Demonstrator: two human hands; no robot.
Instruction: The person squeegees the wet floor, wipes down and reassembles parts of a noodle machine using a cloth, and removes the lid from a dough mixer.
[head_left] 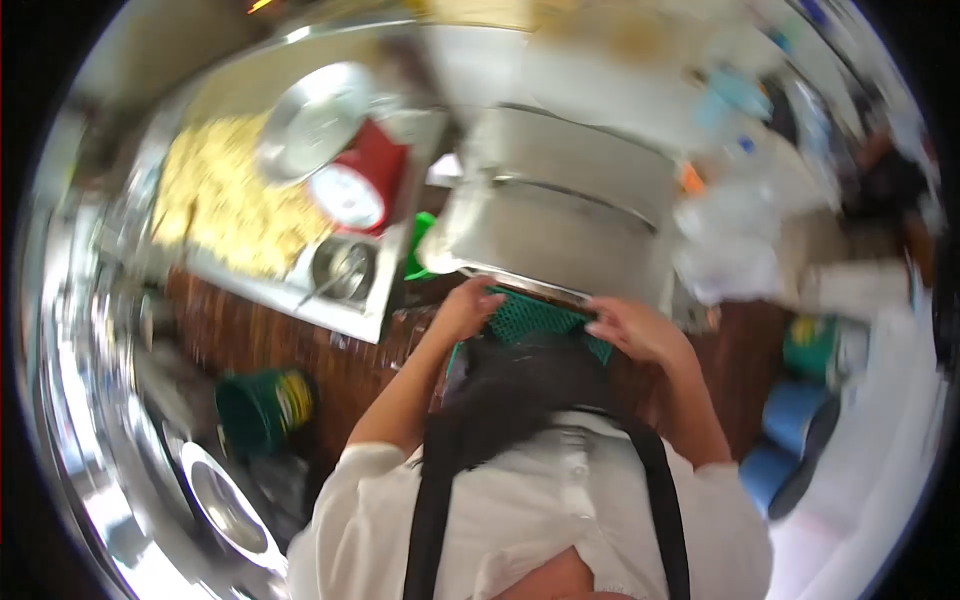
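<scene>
A green plastic crate (535, 317) with a mesh of small holes sits right in front of my body, partly covered by my dark apron (525, 385). My left hand (468, 308) curls at its far left corner, and my right hand (635, 328) does the same at the far right. Both sets of fingers look closed around the crate's rim, though blur hides the exact contact. Just beyond the hands stands a large metal box (570, 235) with a ridged top, its front edge close to my fingertips.
To the left, a counter tray (368, 322) holds a yellow shredded heap (225, 190), a red scale (375, 175) with a metal bowl (315, 120), and a small metal pot (345, 268). Green buckets (262, 410) and blue containers (795, 420) stand lower down. Plastic bags (735, 240) lie right.
</scene>
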